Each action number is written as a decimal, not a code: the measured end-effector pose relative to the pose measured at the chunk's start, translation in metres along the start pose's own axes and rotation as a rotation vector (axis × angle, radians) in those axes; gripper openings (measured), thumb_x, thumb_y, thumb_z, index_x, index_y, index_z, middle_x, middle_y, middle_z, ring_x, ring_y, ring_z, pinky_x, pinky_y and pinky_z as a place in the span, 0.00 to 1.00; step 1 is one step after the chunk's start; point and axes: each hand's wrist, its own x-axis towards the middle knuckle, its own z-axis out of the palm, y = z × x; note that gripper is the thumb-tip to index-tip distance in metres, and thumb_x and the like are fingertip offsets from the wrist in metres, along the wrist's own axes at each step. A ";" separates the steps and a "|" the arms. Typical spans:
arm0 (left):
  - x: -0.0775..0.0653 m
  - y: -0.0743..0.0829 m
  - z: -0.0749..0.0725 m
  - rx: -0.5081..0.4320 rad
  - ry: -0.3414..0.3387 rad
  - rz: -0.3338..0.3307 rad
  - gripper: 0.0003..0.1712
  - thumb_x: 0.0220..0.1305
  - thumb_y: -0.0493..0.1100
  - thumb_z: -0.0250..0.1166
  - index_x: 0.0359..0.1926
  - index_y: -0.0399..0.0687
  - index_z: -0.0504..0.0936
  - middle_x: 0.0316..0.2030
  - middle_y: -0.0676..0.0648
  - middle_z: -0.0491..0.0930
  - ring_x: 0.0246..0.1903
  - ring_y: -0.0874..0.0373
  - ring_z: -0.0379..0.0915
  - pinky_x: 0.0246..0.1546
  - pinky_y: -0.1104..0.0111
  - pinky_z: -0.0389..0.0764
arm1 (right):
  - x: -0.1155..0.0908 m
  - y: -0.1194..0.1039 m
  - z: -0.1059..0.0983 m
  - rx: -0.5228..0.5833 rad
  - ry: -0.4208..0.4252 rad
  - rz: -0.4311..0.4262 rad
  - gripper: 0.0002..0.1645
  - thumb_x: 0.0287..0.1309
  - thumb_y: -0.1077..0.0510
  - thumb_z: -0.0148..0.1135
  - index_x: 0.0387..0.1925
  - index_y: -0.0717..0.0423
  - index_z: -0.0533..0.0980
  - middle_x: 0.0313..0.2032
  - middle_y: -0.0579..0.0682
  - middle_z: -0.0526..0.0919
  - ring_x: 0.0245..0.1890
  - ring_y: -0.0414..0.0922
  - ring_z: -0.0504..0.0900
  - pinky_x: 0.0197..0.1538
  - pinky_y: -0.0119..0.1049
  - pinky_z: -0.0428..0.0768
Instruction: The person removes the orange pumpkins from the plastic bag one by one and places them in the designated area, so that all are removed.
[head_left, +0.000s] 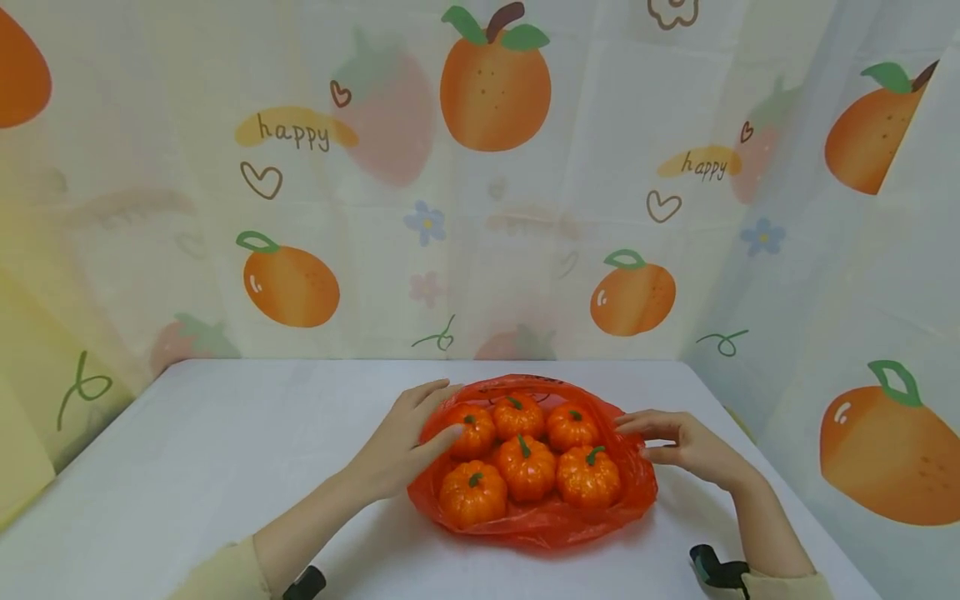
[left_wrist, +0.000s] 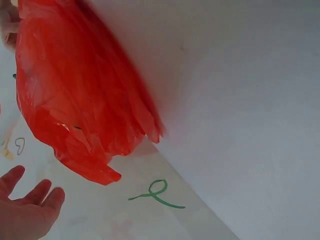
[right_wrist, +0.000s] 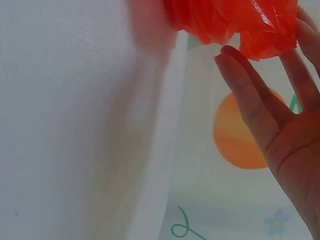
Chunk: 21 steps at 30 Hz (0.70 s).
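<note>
A red plastic bag [head_left: 551, 533] sits on the table with its mouth spread wide. Inside it lie several small orange pumpkins [head_left: 527, 468] with green stems. My left hand [head_left: 401, 446] is at the bag's left rim, its thumb reaching over the edge beside one pumpkin. In the left wrist view, that hand's fingers [left_wrist: 37, 192] are extended near the bag's crumpled edge [left_wrist: 85, 165]. At the right rim is my right hand [head_left: 686, 446], fingers reaching toward the plastic. The right wrist view shows long, fairly straight fingers [right_wrist: 245, 85] at the bag [right_wrist: 267, 30], gripping nothing.
The white table [head_left: 247, 450] extends on both sides of the bag. A printed curtain [head_left: 480, 217] with oranges and hearts stands behind the table and along its right side. Dark wrist-camera mounts [head_left: 716, 568] are on both forearms.
</note>
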 end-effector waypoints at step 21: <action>0.001 0.004 0.014 -0.088 -0.324 -0.035 0.26 0.70 0.62 0.55 0.63 0.59 0.76 0.61 0.47 0.75 0.56 0.53 0.73 0.56 0.51 0.79 | 0.005 0.008 -0.003 -0.012 -0.015 0.063 0.20 0.56 0.61 0.65 0.52 0.55 0.83 0.63 0.67 0.75 0.55 0.15 0.69 0.54 0.34 0.82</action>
